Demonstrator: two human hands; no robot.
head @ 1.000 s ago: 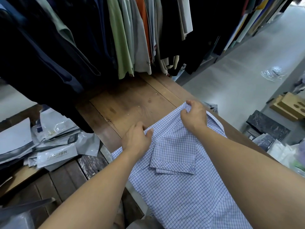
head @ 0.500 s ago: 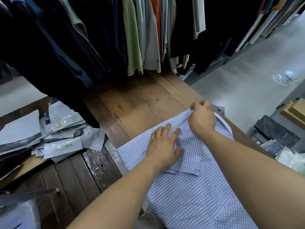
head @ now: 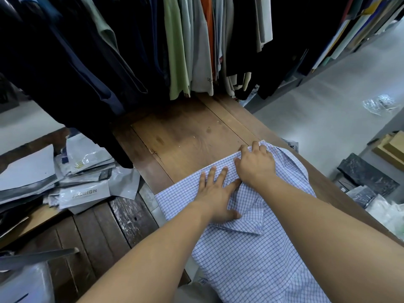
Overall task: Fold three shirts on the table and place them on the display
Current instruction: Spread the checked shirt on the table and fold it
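A white shirt with a blue check (head: 258, 254) lies on the wooden table (head: 188, 141), its collar end toward the far side. One sleeve is folded over the body. My left hand (head: 216, 195) lies flat on the folded sleeve, fingers spread and straight, pressing it down. My right hand (head: 254, 164) rests on the shirt's far edge near the collar, its fingers bent over the cloth. No other shirts for folding show on the table.
A rack of hanging clothes (head: 175, 47) overhangs the table's far end. A heap of grey plastic mailer bags (head: 72, 178) lies on the left. The grey floor (head: 328, 119) with packaging scraps lies to the right, and boxes (head: 391, 147) stand at the right edge.
My left hand slid right from the shirt's left edge onto the folded sleeve and flattened out. My right hand stayed at the collar edge, its fingers loosening from a pinch.
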